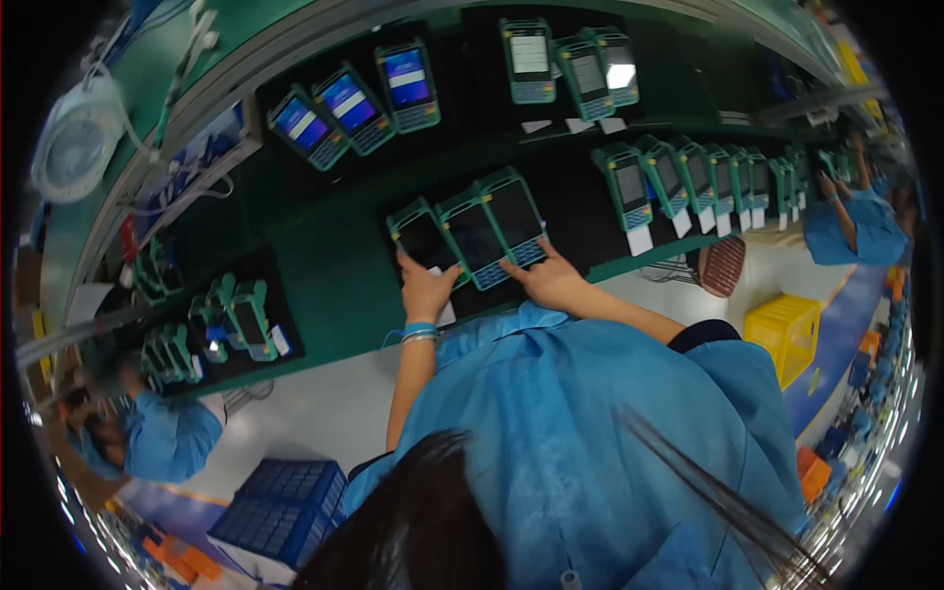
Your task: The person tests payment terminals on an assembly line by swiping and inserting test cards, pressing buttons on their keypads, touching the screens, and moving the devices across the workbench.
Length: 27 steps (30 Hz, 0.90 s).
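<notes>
Three handheld keypad terminals with green frames and dark screens lie side by side on a black mat in front of me. My left hand [430, 293] is closed around the lower end of the left terminal [423, 239], with thumb and fingers on its two sides. The middle terminal [474, 239] rests against its neighbours. Around the bottom of the right terminal [512, 211], near its blue keys, my right hand [553, 279] has its thumb and fingers closed. A white paper tag [446, 314] shows below my left hand.
At the back stand lit terminals [405, 79] and pale-screened terminals [530, 61]. Rows of tagged terminals [626, 187] line the right; more terminals [251, 320] stand left. Co-workers in blue [857, 226] sit both sides. A yellow crate [784, 334] and blue crates [280, 511] are on the floor.
</notes>
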{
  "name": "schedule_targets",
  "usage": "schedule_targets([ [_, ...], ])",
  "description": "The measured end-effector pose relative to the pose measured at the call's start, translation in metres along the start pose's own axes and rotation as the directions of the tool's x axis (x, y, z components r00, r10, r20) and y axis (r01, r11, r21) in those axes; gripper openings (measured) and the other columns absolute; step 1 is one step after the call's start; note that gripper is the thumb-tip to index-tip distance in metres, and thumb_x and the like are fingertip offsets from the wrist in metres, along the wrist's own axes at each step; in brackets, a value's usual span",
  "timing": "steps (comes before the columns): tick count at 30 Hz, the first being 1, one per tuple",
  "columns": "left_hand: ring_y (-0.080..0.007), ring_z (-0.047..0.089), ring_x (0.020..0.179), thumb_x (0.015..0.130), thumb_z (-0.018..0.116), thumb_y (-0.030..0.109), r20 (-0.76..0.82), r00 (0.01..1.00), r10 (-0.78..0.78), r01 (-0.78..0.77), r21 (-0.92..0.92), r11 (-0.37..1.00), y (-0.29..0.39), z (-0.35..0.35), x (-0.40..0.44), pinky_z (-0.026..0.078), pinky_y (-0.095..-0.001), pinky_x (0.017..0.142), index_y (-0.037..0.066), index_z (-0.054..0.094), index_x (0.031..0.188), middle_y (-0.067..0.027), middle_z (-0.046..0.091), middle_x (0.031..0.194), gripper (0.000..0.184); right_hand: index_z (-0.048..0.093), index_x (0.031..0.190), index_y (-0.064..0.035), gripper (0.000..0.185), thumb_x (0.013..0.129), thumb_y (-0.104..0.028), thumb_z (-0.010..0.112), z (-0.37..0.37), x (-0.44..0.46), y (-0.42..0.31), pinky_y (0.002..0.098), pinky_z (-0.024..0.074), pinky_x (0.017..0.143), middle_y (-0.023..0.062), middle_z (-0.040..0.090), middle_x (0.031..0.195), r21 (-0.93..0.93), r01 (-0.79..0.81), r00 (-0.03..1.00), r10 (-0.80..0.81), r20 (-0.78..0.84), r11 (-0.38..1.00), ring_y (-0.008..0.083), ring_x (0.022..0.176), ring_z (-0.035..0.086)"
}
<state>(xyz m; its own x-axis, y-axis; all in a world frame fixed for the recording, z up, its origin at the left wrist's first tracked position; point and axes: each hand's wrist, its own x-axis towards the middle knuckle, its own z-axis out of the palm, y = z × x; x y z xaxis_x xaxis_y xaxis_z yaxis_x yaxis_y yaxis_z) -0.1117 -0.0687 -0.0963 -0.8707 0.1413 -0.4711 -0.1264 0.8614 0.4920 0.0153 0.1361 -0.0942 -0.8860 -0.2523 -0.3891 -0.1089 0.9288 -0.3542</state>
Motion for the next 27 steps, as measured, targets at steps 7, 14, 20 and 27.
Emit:
schedule_targets([
  [7, -0.0442, 0.041, 0.122, 0.063, 0.078, 0.035, 0.005, 1.000, 0.007, -0.007, 0.007, 1.000, 0.002, 0.002, 0.001, 0.036, -0.0418, 0.101, -0.004, 0.009, 0.139, -0.0333, 0.036, 0.133, 0.110, 0.038, 0.138, -0.0142, 0.058, 0.081, -0.008, 0.045, 0.008, -0.004, 0.000, 0.0543, 0.0170, 0.110, 0.0079, 0.059, 0.062, -0.025, 0.040, 0.999, -0.041, -0.032, 0.999, 0.0254, 0.066, 0.064],
  [14, -0.0443, 0.040, 0.123, 0.062, 0.078, 0.030, -0.011, 1.000, 0.021, -0.021, -0.009, 1.000, -0.004, 0.009, 0.004, 0.034, -0.0415, 0.102, -0.004, 0.009, 0.139, -0.0337, 0.037, 0.133, 0.108, 0.035, 0.139, -0.0133, 0.060, 0.080, -0.009, 0.047, 0.006, -0.003, 0.001, 0.0561, 0.0151, 0.110, 0.0081, 0.059, 0.063, 0.028, 0.032, 0.999, -0.033, 0.034, 0.999, 0.0265, 0.067, 0.065],
  [20, -0.0438, 0.042, 0.121, 0.064, 0.079, 0.026, -0.009, 0.999, 0.038, -0.039, -0.074, 0.997, -0.006, 0.015, 0.006, 0.034, -0.0410, 0.102, -0.008, 0.010, 0.138, -0.0348, 0.037, 0.132, 0.107, 0.040, 0.136, -0.0104, 0.055, 0.081, -0.006, 0.044, 0.024, -0.003, 0.004, 0.0588, 0.0192, 0.108, 0.0077, 0.057, 0.061, 0.009, 0.056, 0.988, -0.054, -0.144, 0.998, 0.0273, 0.066, 0.064],
  [27, -0.0434, 0.040, 0.122, 0.063, 0.080, 0.026, -0.039, 0.994, 0.100, -0.102, -0.039, 0.994, -0.020, 0.024, 0.014, 0.032, -0.0406, 0.104, -0.009, 0.010, 0.137, -0.0354, 0.036, 0.132, 0.108, 0.038, 0.137, -0.0099, 0.055, 0.082, -0.006, 0.044, 0.027, -0.003, 0.008, 0.0594, 0.0169, 0.108, 0.0069, 0.056, 0.059, -0.004, 0.069, 0.989, -0.069, -0.128, 0.998, 0.0275, 0.064, 0.064],
])
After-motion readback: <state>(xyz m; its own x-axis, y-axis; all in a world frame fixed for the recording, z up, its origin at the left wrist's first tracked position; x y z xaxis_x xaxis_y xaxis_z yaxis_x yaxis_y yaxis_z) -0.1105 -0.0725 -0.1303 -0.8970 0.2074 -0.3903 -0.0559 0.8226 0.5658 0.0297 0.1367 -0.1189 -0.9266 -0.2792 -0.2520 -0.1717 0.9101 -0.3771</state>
